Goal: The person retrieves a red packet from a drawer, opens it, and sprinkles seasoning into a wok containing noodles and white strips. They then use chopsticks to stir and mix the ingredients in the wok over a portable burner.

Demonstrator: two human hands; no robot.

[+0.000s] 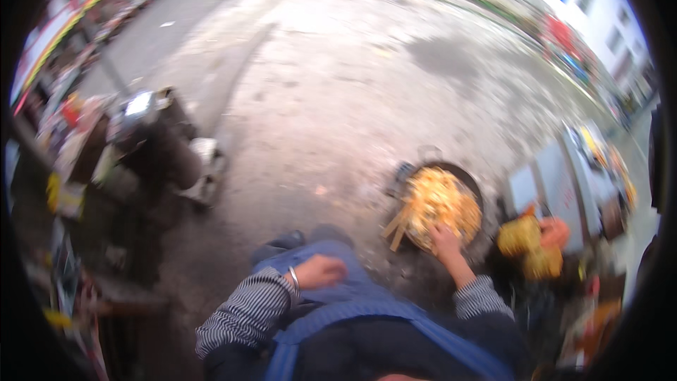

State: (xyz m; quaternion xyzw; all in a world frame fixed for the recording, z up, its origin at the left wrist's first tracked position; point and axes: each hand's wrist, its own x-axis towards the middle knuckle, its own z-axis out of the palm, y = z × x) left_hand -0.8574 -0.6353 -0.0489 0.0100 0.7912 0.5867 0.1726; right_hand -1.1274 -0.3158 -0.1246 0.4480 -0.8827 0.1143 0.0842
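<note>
My right hand (447,243) reaches down to the lower edge of a round dark pan (473,182), where a fire burns over sticks or similar fuel. Blur and glare hide whether its fingers grip anything. Two flat wooden strips (398,226) stick out over the pan's left rim. My left hand (317,272), with a silvery bracelet at the wrist, is over the blue apron (344,283) on my lap, its fingers partly curled; what they hold, if anything, is too blurred to tell.
Concrete ground (317,95) stretches ahead. Beyond the pan, at the right, are pale boxes or panels (555,180) and yellow and orange bags (529,246). A dark cylindrical thing (174,153) and cluttered goods line the left side. A white building (608,16) rises at the upper right.
</note>
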